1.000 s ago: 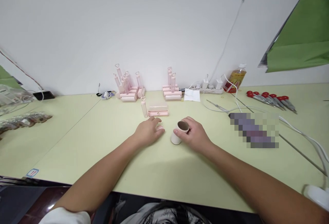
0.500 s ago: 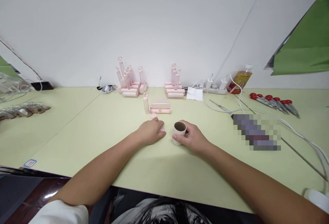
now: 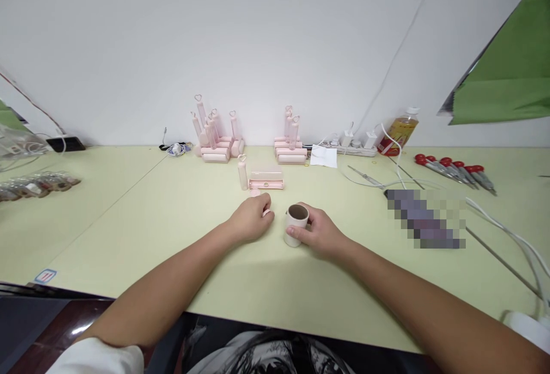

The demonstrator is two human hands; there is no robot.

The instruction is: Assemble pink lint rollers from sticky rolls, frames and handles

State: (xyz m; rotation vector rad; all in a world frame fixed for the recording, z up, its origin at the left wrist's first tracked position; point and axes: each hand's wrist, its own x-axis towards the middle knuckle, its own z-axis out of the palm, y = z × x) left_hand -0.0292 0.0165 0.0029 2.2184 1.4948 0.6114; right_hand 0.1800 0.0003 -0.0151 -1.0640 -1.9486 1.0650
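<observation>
My right hand [image 3: 323,233] is wrapped round a pale hollow cylinder [image 3: 294,237], cup-like and upright on the table, its dark inside showing at the top. To its left, my left hand [image 3: 250,219] is closed, its fingers pinching a small pink disc [image 3: 267,212] that is partly hidden. Just beyond that hand lies another pink disc [image 3: 255,193]. Behind it stand a slim pink tube [image 3: 243,174] with a heart-shaped loop on top and an opened pink case [image 3: 267,184] with a clear lid.
Two groups of pink cases [image 3: 216,155] and looped tubes [image 3: 294,133] stand by the wall. Rightward are a power strip [image 3: 358,150], a drink bottle [image 3: 399,132], red-tipped tools [image 3: 458,172], cables and a pixelated object [image 3: 423,219]. Bagged items [image 3: 38,185] lie far left.
The fingers of my left hand have curled in and now grip the pink disc that lay under them. My right hand keeps its hold on the cylinder.
</observation>
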